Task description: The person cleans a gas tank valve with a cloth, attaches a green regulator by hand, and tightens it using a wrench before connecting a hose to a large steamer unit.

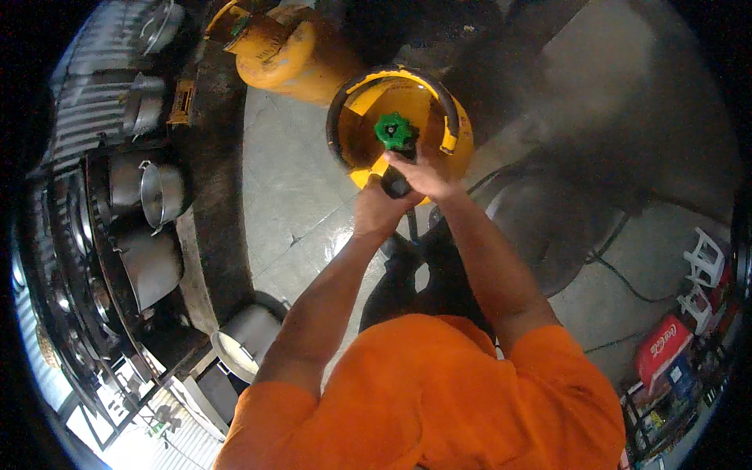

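Note:
An upright yellow gas cylinder [464,138] stands right in front of me. Its collar ring is partly wrapped in dark material and surrounds a green valve handwheel [393,130]. Below the handwheel sits a black hose connector [396,182], apparently at the valve outlet. My left hand [380,212] is closed around the connector's near end. My right hand [426,175] grips it from the other side, its thumb close to the handwheel. A dark hose [413,226] hangs beneath my hands. My fingers hide the joint between connector and valve.
Another yellow gas cylinder [299,56] lies tilted at the upper left. Metal pots [161,195] line a dark shelf at left, and a large lidded pot [238,355] is below. A dark hose [628,285] crosses the floor at right, near white plastic chairs [704,258] and a red Coca-Cola box [664,349].

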Demonstrator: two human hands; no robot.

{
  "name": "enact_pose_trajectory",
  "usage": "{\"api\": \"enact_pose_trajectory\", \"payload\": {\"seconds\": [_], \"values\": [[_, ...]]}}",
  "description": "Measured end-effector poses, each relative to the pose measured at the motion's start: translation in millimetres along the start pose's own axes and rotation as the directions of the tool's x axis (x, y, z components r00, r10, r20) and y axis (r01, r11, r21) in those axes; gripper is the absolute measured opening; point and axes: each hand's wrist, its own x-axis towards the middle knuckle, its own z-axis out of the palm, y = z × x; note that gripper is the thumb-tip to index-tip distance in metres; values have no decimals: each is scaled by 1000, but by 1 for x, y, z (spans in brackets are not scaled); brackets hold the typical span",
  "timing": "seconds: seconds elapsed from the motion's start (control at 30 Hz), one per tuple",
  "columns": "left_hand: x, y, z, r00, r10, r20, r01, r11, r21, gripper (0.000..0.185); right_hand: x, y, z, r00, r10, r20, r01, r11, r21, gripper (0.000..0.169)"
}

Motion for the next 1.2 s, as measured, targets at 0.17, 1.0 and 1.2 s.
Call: {"api": "enact_pose_trajectory", "payload": {"seconds": [0.17,1.0,1.2], "values": [[3,4,-11,976,-104,192,120,990,-75,80,-7,-12,-13,990,83,114,-101,982,157,65],[26,-19,-17,793,196,577,224,786,-575,70,8,38,5,962,-17,271,-188,679,710,43],[27,-31,-7,811,224,540,244,709,-661,65,15,21,-4,984,-177,10,177,984,-22,49]]}}
